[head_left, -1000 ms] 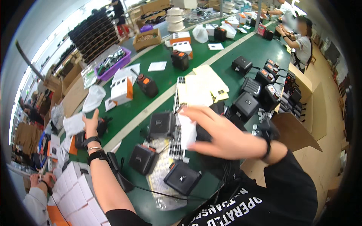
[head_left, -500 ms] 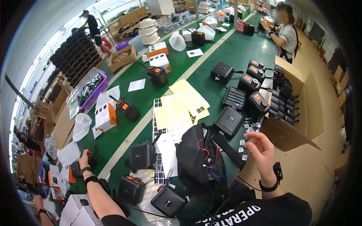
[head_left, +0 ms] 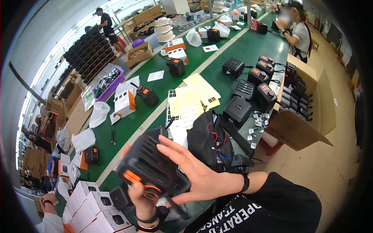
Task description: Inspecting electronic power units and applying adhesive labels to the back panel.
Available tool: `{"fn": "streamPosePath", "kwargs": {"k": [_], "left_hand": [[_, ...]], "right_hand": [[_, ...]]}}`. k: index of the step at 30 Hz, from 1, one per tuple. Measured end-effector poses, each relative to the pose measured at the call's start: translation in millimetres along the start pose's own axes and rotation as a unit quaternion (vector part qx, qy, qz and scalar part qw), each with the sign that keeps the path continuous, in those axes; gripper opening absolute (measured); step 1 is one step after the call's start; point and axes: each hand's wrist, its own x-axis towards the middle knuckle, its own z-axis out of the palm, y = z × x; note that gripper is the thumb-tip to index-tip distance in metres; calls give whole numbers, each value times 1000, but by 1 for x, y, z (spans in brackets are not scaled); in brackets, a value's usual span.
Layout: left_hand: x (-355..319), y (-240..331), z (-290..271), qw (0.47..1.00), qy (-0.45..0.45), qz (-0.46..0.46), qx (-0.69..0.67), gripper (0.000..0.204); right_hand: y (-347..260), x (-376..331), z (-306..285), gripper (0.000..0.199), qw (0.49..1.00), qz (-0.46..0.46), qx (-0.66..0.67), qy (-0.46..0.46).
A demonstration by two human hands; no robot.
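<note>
In front of me I hold a black boxy device tilted, with its ribbed side up and orange buttons and a round orange-ringed knob towards me. My left hand grips it from the near left, the thumb by the buttons. Across its right side lies my right hand, long fingers on the ribbed face and thumb at the lower edge. Behind and beneath it, similar devices are partly hidden. A black mesh bag with red and blue cords lies just beyond my right hand.
White cartons are stacked at the near left, beside another person's hand. More black devices stand along the right edge, by an open cardboard box. Yellow sheets lie mid-table. Two other people stand or sit farther off.
My left hand has left the device by the orange carton at the left and come to the middle. My right hand has come in from the right. Both now hold a black device, and the view has shifted.
</note>
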Motion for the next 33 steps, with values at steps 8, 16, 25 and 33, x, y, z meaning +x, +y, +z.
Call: {"fn": "streamPosePath", "kwargs": {"k": [8,16,25,33], "left_hand": [[-24,9,5,968,-88,121,203,102],[-41,18,-9,905,-193,281,255,55],[-41,4,5,921,-109,277,253,50],[-32,10,7,961,57,159,218,42]], "right_hand": [[-12,-18,-13,80,976,52,207,-47],[-30,-34,-18,57,904,168,374,-117],[-23,-35,-9,49,905,210,369,-35],[-23,-21,-11,43,840,345,418,-36]]}}
